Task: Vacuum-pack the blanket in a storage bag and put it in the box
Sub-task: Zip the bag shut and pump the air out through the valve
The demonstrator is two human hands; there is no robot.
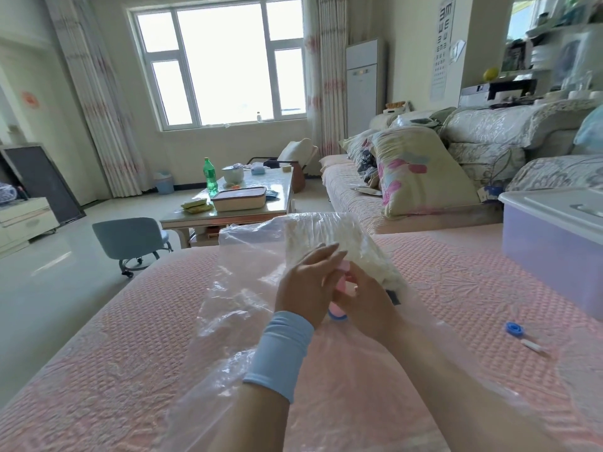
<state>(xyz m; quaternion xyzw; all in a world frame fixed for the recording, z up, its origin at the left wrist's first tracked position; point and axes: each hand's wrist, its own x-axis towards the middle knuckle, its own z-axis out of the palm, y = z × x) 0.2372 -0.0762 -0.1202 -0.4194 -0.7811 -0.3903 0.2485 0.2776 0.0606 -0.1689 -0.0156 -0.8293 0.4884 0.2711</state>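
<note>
Closest in, a blue sleeve [280,350] sits on the wrist of the left hand [305,285]. The left hand and the right hand [368,301] meet in the middle. Both are wrapped round a small pink pump [338,312], one from each side. The bottom of the pump points down at the storage bag [235,288]. The spot where it meets the bag is hidden by the hands.

The bag is clear and crinkly. It lies flat on the pink bed cover [130,337]. The white blanket [326,233] is inside it, bunched up at the far end, just past the hands.

The blanket looks soft and light, and will likely squash down easily. The bag looks thin and slippery, so it may slide or fold. It is probably best to hold the packed bag with both hands under the thick blanket part, not by the loose, floppy plastic.

To the right, a blue cap [514,328] and a little white clip [532,346] lie on the bed cover. Past them stands the box [551,256], with its white lid on.

Farther off are a stool [130,239], a low table [228,216] with a green bottle [210,176], and a big window [225,60].
</note>
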